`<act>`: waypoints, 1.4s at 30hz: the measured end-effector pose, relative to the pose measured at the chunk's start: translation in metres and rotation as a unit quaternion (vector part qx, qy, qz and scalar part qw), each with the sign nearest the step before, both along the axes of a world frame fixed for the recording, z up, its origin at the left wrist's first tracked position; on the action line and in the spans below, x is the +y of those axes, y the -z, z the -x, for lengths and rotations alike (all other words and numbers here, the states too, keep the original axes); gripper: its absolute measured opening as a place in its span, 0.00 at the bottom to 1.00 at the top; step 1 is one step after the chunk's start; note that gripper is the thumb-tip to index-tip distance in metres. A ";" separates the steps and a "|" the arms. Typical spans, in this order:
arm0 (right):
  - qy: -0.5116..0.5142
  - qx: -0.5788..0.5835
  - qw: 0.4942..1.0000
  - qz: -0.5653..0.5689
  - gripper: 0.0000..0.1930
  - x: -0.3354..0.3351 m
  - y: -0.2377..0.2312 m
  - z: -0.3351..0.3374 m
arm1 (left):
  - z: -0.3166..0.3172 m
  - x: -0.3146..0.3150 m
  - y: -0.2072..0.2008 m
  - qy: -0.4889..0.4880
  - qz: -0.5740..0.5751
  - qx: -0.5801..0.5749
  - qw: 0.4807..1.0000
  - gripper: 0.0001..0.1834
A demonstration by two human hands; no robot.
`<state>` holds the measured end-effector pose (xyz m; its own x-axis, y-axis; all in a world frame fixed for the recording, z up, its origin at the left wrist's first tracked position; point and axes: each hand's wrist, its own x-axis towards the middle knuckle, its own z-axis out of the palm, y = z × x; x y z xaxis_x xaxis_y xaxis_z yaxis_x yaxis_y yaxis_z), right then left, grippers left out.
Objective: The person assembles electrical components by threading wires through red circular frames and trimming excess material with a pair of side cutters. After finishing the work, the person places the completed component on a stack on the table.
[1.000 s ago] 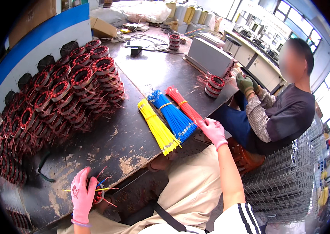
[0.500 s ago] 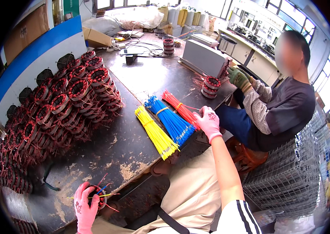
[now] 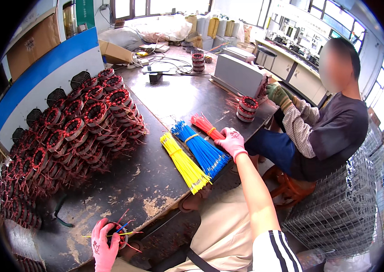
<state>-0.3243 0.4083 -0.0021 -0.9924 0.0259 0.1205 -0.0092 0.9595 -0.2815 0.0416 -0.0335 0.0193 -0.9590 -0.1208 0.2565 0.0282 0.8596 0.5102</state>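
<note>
My left hand, in a pink glove, grips a small ring-shaped motor stator at the table's near edge. Blue, yellow and red wires stick out of the stator. On the red wire bundle lies my right hand, also gloved in pink, its fingers curled over the near end; the fingertips are partly hidden. Left of that bundle are a blue wire bundle and a yellow wire bundle, each tied with a yellow band.
Many wound stators are stacked at the left against a blue-and-white board. A co-worker in green-grey gloves sits at the right beside a grey box and another stator stack. A wire cage stands behind.
My right hand has moved slightly left and down over the red bundle; the loose red wire at its fingertips no longer shows apart. My left hand keeps hold of the stator. The view has shifted slightly.
</note>
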 end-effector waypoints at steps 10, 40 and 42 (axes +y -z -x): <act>0.015 0.001 1.000 0.026 0.18 0.019 -0.001 -0.011 | -0.002 0.002 0.000 -0.011 -0.025 -0.005 1.000 0.18; 0.029 0.011 0.999 0.015 0.14 0.061 -0.025 -0.083 | 0.007 -0.015 -0.005 0.053 0.081 0.035 0.995 0.14; 0.041 0.030 0.998 0.039 0.13 0.073 -0.036 -0.096 | 0.011 -0.014 -0.005 0.060 0.084 0.038 0.994 0.14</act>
<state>-0.2282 0.4812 0.0336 -0.9774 0.1187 0.1749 0.0494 0.9328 -0.3570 0.0305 -0.0473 0.0247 -0.9407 0.0448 0.3364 0.1695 0.9207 0.3515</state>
